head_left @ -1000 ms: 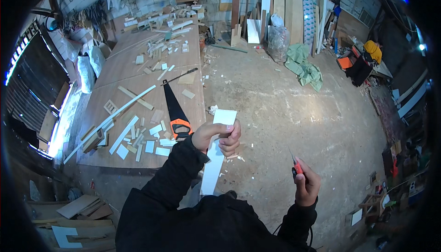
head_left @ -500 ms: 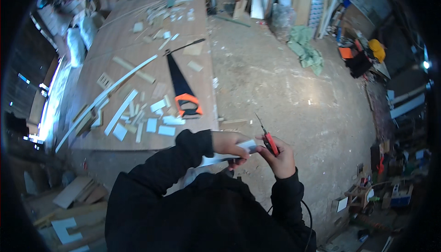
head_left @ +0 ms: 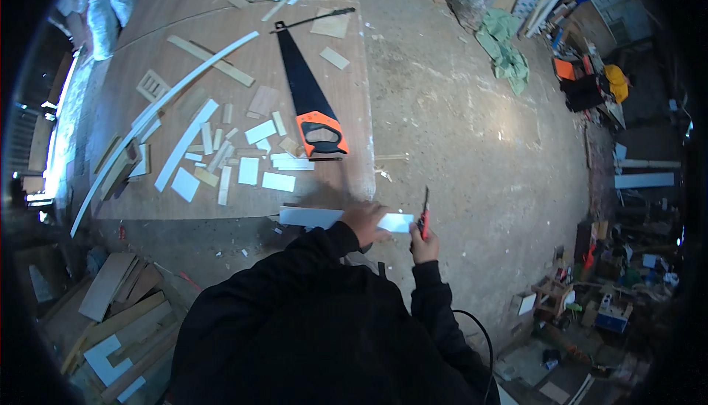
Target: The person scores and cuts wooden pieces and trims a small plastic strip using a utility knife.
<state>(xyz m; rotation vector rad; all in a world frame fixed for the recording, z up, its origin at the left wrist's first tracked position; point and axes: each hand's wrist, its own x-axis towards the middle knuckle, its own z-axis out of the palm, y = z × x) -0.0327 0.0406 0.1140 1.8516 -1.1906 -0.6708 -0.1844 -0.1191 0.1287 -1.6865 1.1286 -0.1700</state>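
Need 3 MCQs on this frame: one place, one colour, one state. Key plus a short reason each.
1. Where does the handsaw lie?
A. On the plywood sheet
B. On the concrete floor
C. In the person's left hand

2. What colour is the handsaw's handle?
A. Blue
B. Orange
C. White

3. How does the white strip stand?
A. Flat among the offcuts, untouched
B. Held in the left hand, its end beside the red tool in the right hand
C. Leaning upright on a wall

Answers:
1. A: the dark blade rests flat on the brown sheet among the white offcuts.
2. B: the grip at the blade's near end is orange with a black inner part.
3. B: the left hand closes around the strip, and the right hand holds the red tool at its end.
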